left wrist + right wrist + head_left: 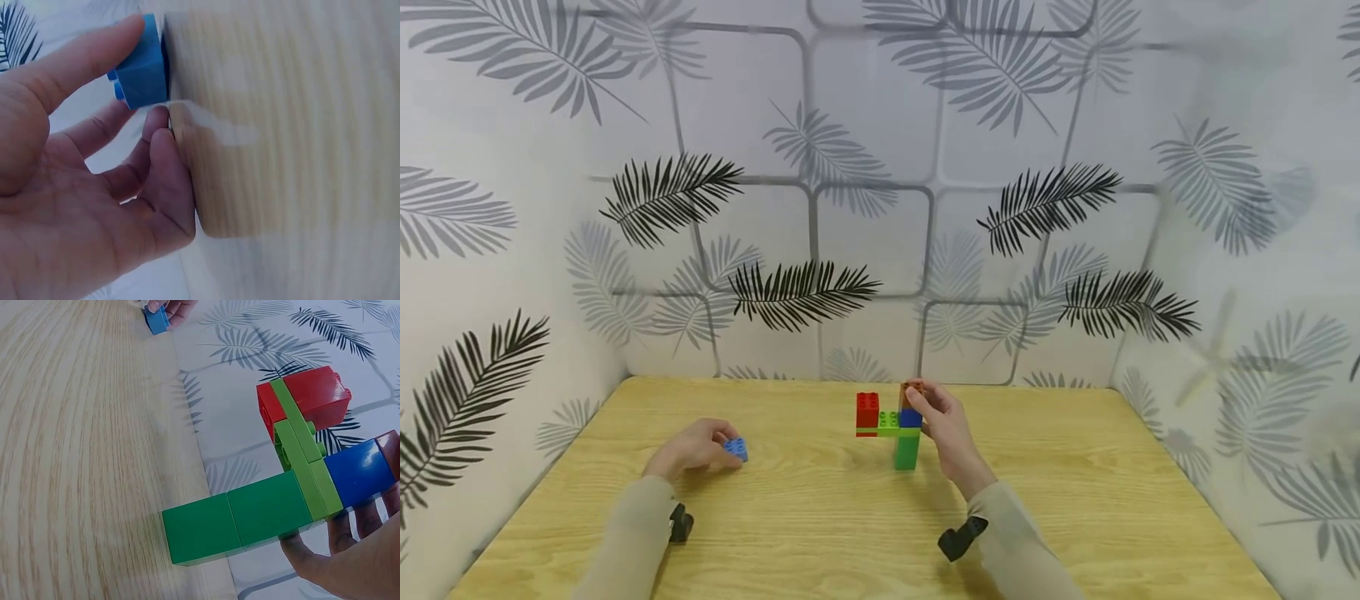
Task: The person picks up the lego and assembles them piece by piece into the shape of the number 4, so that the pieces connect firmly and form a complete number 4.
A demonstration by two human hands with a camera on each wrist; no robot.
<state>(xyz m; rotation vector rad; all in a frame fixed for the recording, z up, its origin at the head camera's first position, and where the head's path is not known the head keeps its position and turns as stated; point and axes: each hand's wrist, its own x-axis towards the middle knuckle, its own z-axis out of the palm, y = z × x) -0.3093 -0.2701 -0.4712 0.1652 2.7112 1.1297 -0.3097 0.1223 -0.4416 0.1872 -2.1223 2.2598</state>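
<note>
At the left of the table, my left hand (695, 447) pinches a light blue toy brick (735, 450) between thumb and fingers, low over the wood. In the left wrist view, studs show on one side of that brick (142, 70). My right hand (952, 431) grips the upper part of an upright brick build. Its column has green bricks (906, 452) at the bottom, then lime green pieces, a dark blue brick (360, 472) and a brown brick (911, 388) on top. A lime green arm (294, 419) juts left and carries red bricks (315, 394). Whether the column's base touches the table cannot be told.
Both hands are over a light wood-grain table (805, 517). Pale walls (880, 233) with leaf patterns enclose its back and sides. A dark wrist device (962, 538) is strapped at the right cuff, another (681, 523) at the left.
</note>
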